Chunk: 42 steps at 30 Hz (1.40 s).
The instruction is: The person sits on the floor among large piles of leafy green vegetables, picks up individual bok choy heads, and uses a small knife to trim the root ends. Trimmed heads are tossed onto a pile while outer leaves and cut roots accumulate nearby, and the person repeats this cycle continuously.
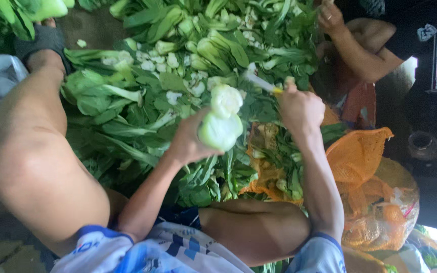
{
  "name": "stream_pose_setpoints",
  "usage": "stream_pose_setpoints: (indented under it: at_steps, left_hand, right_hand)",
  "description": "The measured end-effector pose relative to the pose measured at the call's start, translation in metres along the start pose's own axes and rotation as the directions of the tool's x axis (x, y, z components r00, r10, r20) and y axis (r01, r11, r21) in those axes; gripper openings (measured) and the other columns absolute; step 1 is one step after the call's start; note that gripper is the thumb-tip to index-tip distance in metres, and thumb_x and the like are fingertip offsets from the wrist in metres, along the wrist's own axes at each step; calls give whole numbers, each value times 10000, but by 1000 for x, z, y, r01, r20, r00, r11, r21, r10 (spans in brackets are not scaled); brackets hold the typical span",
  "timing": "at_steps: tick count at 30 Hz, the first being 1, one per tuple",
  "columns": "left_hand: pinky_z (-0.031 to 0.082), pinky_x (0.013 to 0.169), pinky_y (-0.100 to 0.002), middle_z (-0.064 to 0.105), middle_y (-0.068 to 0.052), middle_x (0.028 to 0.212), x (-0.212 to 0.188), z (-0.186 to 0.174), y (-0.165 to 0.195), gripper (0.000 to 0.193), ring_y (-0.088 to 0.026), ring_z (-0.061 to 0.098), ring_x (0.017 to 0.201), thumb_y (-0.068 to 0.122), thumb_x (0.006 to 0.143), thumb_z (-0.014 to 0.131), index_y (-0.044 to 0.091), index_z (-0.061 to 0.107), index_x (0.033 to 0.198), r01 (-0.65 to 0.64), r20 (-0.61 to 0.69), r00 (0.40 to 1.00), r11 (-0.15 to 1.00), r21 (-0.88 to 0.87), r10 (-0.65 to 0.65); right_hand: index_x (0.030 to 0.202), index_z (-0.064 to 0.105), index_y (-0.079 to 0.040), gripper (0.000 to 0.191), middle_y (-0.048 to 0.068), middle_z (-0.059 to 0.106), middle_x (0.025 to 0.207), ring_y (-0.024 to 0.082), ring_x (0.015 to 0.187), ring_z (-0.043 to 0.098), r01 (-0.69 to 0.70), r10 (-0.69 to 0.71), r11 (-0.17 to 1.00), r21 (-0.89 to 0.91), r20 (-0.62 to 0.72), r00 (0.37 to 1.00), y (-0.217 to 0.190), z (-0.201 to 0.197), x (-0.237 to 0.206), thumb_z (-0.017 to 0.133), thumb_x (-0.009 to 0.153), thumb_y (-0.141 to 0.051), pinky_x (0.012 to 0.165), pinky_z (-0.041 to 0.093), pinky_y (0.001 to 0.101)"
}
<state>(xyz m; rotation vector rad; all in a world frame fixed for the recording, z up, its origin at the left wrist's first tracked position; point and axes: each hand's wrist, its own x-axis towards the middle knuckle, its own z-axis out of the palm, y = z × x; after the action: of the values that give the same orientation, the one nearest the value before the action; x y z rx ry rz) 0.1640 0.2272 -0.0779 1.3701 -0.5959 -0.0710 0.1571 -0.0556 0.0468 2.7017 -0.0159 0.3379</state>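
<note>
Where greens (178, 55) pile, orange mesh sack (360, 151) lies.

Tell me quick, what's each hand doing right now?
Left hand: closed on a pale green bok choy head.
Right hand: closed on a yellow-handled knife.

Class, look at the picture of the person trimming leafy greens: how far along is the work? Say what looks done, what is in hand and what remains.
Done: cut white stem ends lie scattered over the spread greens. In hand: the left hand holds a pale green head by its base, while the right hand holds a yellow-handled knife at it. Left: many heads lie in the heap; trimmed and untrimmed cannot be told apart.
</note>
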Motion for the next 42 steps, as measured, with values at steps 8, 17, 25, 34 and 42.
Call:
stream_pose_setpoints:
  at_steps: [8, 17, 25, 34, 42]
  left_hand:
    - [601, 1022, -403, 558, -153, 1396, 1, 33, -22, 1103, -263, 622, 1283, 799, 765, 688, 40, 336, 1484, 200, 82, 979, 798, -569, -187]
    - [638, 889, -404, 642, -172, 1255, 13, 26, -29, 913, -271, 680, 1109, 613, 803, 759, 31, 437, 1429, 241, 114, 970, 822, -516, -212]
    - [557, 688, -335, 731, -95, 999, 31, -30, -34, 599, -226, 672, 800, 537, 863, 714, 87, 626, 1249, 508, 81, 860, 859, -63, -503]
    - [377, 1143, -443, 494, -190, 1511, 9, 50, -24, 968, -275, 456, 1404, 600, 824, 765, -5, 436, 1505, 414, 383, 893, 763, -497, -235]
    - [446, 956, -418, 552, -212, 1408, 9, 79, -35, 919, -293, 534, 1257, 571, 823, 777, -38, 468, 1437, 595, 171, 723, 478, -646, -669]
  right_hand:
    - [1361, 516, 2, 691, 64, 562, 1203, 108, 1020, 529, -228, -293, -85, 970, 194, 936, -47, -2, -39, 843, 907, -404, 829, 472, 300]
    - [1307, 532, 46, 832, 134, 694, 1193, 186, 1049, 710, -348, -256, 99, 932, 362, 896, -74, -33, -17, 943, 641, -236, 901, 627, 334]
    - [1282, 561, 46, 779, 139, 727, 1116, 197, 955, 730, -333, 11, 212, 919, 339, 941, -51, -30, -28, 912, 636, -211, 858, 606, 337]
    - [1287, 604, 3, 568, 85, 723, 1090, 144, 936, 680, -535, -19, 77, 842, 537, 843, -41, -32, -32, 777, 806, -245, 829, 550, 309]
    - [1167, 674, -11, 323, 19, 621, 968, 58, 817, 524, -526, 201, 150, 837, 495, 845, -23, -18, -45, 699, 1005, -290, 699, 413, 211]
